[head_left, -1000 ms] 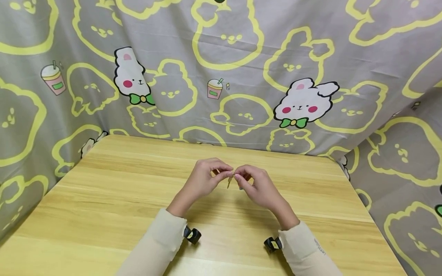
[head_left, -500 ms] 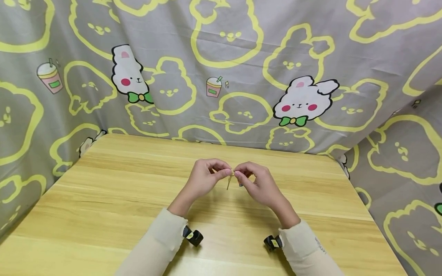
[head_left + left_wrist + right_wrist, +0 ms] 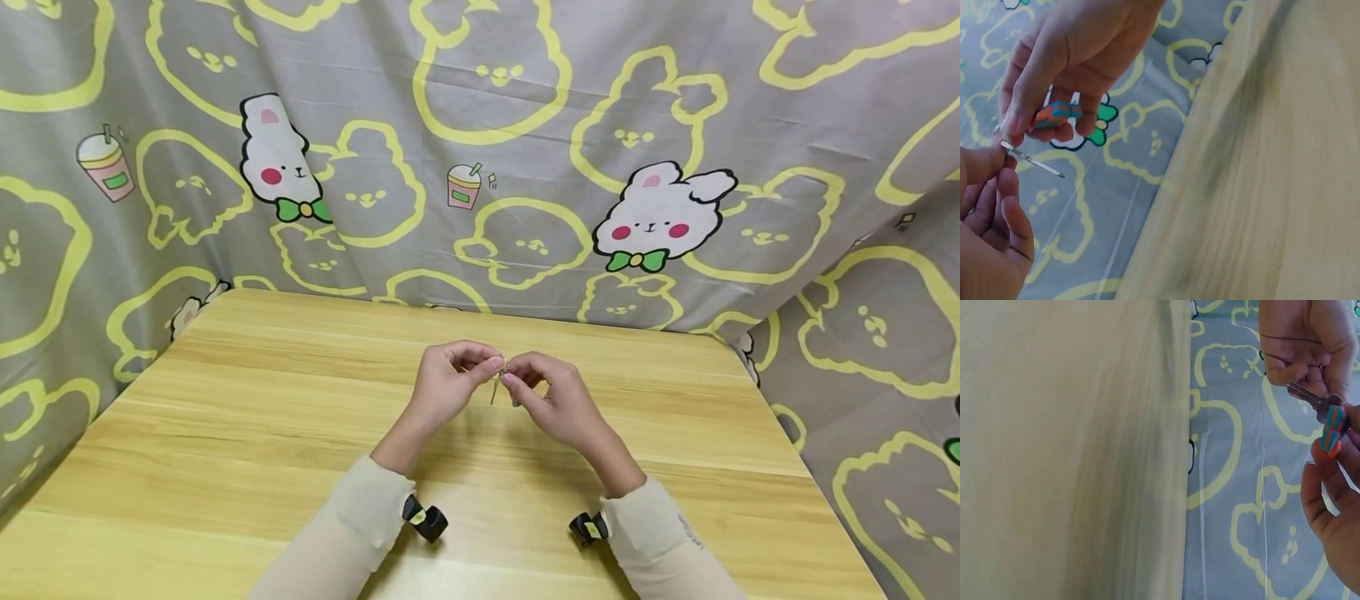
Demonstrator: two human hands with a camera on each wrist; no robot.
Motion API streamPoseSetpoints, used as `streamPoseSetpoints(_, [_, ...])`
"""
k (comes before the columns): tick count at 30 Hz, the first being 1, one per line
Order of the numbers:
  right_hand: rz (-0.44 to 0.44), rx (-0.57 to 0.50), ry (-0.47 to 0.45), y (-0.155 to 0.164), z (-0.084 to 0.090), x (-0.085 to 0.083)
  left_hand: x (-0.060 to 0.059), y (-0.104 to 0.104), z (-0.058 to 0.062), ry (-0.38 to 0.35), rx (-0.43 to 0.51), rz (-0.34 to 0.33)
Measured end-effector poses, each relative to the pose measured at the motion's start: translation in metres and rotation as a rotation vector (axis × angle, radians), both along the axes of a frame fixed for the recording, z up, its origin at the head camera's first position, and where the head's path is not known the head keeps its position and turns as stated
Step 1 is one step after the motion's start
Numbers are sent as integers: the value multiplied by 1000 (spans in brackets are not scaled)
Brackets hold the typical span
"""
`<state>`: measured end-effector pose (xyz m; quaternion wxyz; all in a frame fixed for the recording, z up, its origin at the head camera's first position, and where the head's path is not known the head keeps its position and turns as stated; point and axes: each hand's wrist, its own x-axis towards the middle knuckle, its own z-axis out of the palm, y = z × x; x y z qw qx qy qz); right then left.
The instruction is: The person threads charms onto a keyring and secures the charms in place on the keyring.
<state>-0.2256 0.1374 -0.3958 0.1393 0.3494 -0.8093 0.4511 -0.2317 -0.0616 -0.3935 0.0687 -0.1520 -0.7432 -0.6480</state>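
— Rabbit-print cloth point(image 3: 480, 167) hangs behind the wooden worktop point(image 3: 225, 433), and both hands meet above its middle. What do the fingers have?

— The left hand point(image 3: 442, 387) pinches the thin metal key point(image 3: 1030, 160) at one end between thumb and forefinger; the fingers are curled tight on it. The right hand point(image 3: 551, 400) has its fingers curled round an orange-and-blue piece point(image 3: 1054, 115) and pinches just beside the same spot.

— So which hand is nearer the key?

— Both touch at its upper end, fingertip to fingertip. The shaft is free.

— And its long axis?

— From the head view it hangs from the pinch, slanting down toward the near left, its tip above the worktop, not touching. Whether a ring joins key and coloured piece I cannot tell.

— Anything farther out?

— Cream sleeves point(image 3: 352, 525) and a small black camera at each wrist.
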Motion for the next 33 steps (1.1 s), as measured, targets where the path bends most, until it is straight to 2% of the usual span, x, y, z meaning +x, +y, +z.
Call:
streamPoseSetpoints(4, [-25, -7, -3, -1, 1, 1, 0, 1, -2, -12, 20, -24])
streamPoseSetpoints(8, [-30, -1, -8, 1, 3, 1, -1, -1, -2, 24, -14, -47])
streamPoseSetpoints(12, [-22, 18, -9, 3, 6, 0, -1, -3, 0, 119, -90, -50])
streamPoseSetpoints(18, [-16, 39, -7, 3, 6, 2, -3, -4, 2, 315, -183, -51])
streamPoseSetpoints(22, [-20, 29, -3, 4, 5, 2, -4, -4, 2, 387, -216, -26])
streamPoseSetpoints(26, [-13, 16, 1, 3, 5, 1, -3, -3, 1, 380, -196, -11])
streamPoseSetpoints(33, [-1, 9, -2, 1, 3, 1, 1, 0, 1, 272, -116, 23])
